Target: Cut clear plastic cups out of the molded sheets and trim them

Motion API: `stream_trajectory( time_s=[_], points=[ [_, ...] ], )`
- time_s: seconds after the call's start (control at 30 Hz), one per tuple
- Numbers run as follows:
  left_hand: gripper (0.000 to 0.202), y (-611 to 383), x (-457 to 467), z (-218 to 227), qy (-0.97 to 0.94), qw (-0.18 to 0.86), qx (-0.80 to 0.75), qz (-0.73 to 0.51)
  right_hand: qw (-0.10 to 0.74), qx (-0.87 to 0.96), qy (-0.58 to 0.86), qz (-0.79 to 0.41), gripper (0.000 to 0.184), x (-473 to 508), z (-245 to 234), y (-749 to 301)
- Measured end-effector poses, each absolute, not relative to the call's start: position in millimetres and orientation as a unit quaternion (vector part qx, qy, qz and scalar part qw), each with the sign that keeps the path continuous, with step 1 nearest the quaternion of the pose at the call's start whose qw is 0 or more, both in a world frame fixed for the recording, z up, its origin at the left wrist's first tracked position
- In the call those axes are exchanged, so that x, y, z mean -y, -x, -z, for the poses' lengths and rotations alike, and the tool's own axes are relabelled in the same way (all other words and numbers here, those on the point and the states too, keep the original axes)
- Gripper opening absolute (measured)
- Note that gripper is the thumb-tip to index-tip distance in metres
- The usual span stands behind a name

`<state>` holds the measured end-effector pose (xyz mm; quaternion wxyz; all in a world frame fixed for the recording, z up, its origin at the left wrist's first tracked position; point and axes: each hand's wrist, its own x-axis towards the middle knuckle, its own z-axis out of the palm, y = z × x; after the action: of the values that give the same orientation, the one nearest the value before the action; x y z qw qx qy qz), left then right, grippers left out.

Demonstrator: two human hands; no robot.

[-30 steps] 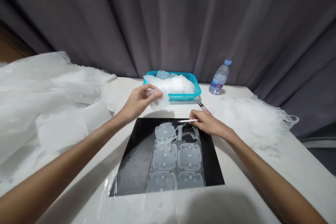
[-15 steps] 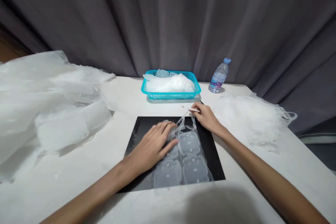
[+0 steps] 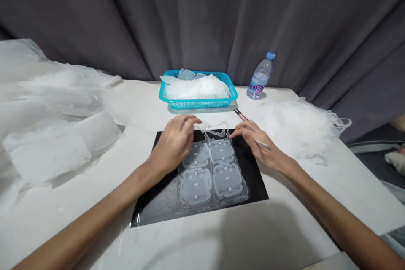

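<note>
A clear, flexible sheet of rounded-square moulded pieces lies flat on a black mat. At its far end, thin see-through frame strips stand without pieces in them. My left hand has its fingers closed on the far left edge of the sheet, where a strip shows at the fingertips. On the far right, my right hand keeps a slim pale tool tucked in its curled fingers, its kind unclear. The right fingertips are beside the strips; whether they touch is unclear.
Behind the mat stands a turquoise basket with white and clear pieces. A water bottle is to its right. Nippers lie beyond my right hand. Translucent sheets pile up left, stringy scraps right.
My left hand has lifted off the sheet's middle and moved to its far left edge. My right hand has lowered, its tool now turned back into the palm. The view has shifted slightly.
</note>
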<state>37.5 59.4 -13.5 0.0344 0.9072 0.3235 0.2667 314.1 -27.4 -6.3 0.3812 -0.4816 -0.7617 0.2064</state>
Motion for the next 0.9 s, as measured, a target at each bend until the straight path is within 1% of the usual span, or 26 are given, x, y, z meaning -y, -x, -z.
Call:
stream_trajectory(
  time_s=[0.07, 0.1, 0.13, 0.17, 0.27, 0.33, 0.37, 0.43, 0.6, 0.8, 0.9],
  points=[
    [0.025, -45.6, -34.2, 11.9, -0.944, 0.065, -0.228, -0.229, 0.364, 0.755, 0.473, -0.271, 0.066, 47.5, 9.0, -308.6],
    [0.022, -48.9, -23.4, 13.3, -0.955, 0.091, -0.194, -0.205, 0.354, 0.750, 0.471, -0.301, 0.066, 54.8, 9.4, -306.4],
    [0.025, -51.4, -14.9, 15.9, -0.956, 0.111, -0.189, -0.196, 0.343, 0.743, 0.474, -0.325, 0.064, 60.2, 9.0, -304.6],
    [0.032, -52.9, -9.3, 19.3, -0.956, 0.128, -0.188, -0.187, 0.333, 0.738, 0.478, -0.341, 0.057, 63.6, 7.9, -303.1],
    [0.052, -53.0, -7.5, 29.5, -0.945, 0.164, -0.221, -0.177, 0.317, 0.739, 0.482, -0.348, 0.027, 66.2, 3.3, -300.7],
    [0.053, -51.3, -11.9, 33.6, -0.940, 0.176, -0.231, -0.180, 0.321, 0.755, 0.458, -0.342, 0.015, 65.0, 2.3, -300.6],
    [0.051, -50.5, -13.8, 34.7, -0.939, 0.179, -0.231, -0.182, 0.323, 0.764, 0.446, -0.337, 0.012, 64.2, 2.9, -300.8],
    [0.049, -49.7, -15.3, 35.9, -0.937, 0.176, -0.232, -0.191, 0.327, 0.771, 0.436, -0.328, 0.011, 63.4, 6.0, -301.1],
    [0.054, -50.2, -10.1, 36.0, -0.930, 0.161, -0.263, -0.197, 0.320, 0.775, 0.449, -0.308, 0.009, 65.2, 14.7, -297.1],
    [0.058, -52.3, -7.7, 34.1, -0.921, 0.170, -0.291, -0.195, 0.331, 0.832, 0.386, -0.220, 0.009, 65.5, 18.0, -286.2],
    [0.060, -53.2, -7.2, 34.5, -0.924, 0.155, -0.290, -0.194, 0.342, 0.822, 0.399, -0.217, 0.011, 64.9, 19.2, -284.4]
  ],
)
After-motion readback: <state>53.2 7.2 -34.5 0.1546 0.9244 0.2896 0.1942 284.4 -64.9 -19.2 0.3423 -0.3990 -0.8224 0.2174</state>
